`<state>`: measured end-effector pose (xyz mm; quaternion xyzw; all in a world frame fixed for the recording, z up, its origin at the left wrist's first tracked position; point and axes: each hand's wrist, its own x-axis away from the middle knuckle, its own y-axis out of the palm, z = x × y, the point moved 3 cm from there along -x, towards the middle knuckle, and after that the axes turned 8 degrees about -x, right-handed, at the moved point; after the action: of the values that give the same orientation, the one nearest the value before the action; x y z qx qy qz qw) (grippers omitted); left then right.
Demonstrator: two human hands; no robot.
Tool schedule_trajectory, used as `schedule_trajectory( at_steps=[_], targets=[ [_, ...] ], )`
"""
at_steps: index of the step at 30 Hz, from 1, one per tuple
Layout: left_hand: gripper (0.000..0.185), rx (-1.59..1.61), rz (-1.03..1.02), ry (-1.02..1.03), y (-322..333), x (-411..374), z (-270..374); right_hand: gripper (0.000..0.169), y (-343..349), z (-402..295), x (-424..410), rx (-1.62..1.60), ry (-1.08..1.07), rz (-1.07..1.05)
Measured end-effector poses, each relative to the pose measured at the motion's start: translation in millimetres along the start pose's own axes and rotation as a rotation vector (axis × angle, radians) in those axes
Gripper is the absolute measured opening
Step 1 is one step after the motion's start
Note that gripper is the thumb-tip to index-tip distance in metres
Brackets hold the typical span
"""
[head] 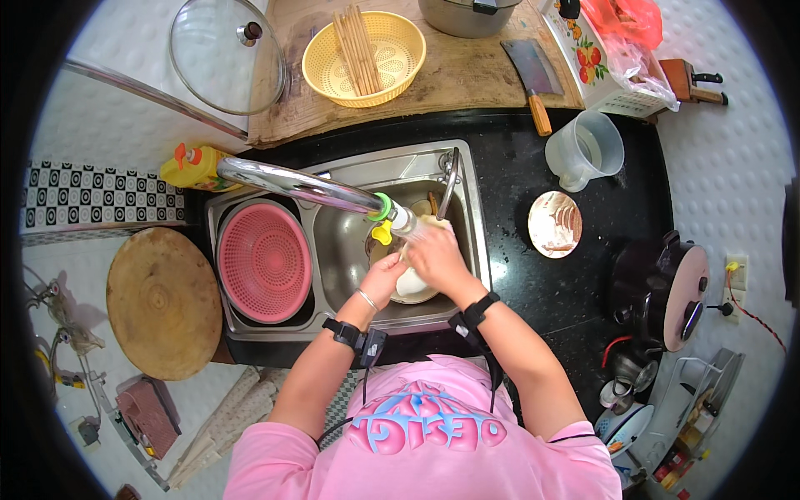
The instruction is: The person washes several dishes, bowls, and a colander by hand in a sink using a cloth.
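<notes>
My left hand is over the sink basin, thumb and fingers pinched on the edge of a pale dish that is mostly hidden. My right hand is against the same dish, its fingers blurred; its grip cannot be made out. Water runs onto it from the clear nozzle of a chrome pipe faucet with a yellow lever. Below my hands a white bowl sits in the basin. Other dishes behind them are partly hidden.
A pink colander fills the left basin. A second curved faucet rises behind the right basin. On the right counter are a plastic jug, a small plate and a dark cooker. A cleaver overhangs the wooden board.
</notes>
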<state>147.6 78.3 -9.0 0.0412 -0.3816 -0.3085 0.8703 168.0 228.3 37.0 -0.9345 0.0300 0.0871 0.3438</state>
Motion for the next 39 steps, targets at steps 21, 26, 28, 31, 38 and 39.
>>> schedule_trajectory(
  at_steps=[21, 26, 28, 31, 38, 39],
  targets=[
    [0.028, 0.039, 0.043, 0.040, 16.7, 2.0, 0.9, 0.042, 1.0, 13.0, -4.5, 0.129, 0.377, 0.171],
    [0.028, 0.143, 0.103, 0.058, 18.5, -1.0, 6.6, 0.041, 16.5, 9.3, 4.4, -0.307, 0.302, 0.226],
    [0.027, 0.100, 0.128, 0.078, 6.7, -5.5, 1.1, 0.040, 18.5, -9.1, 13.0, -0.136, 0.118, 0.149],
    [0.028, 0.020, 0.160, 0.013, 4.9, -0.7, 0.9, 0.035, 10.7, -20.6, 10.4, -0.231, 0.097, 0.024],
    [0.029, 0.249, -0.055, 0.016, 21.3, 13.4, 24.6, 0.023, 26.2, 55.5, -3.3, -0.937, 0.732, 0.171],
    [0.030, 0.298, -0.041, 0.016, 20.8, 15.0, 25.7, 0.025, 25.7, 55.8, -2.8, -1.075, 0.847, 0.172]
  ],
)
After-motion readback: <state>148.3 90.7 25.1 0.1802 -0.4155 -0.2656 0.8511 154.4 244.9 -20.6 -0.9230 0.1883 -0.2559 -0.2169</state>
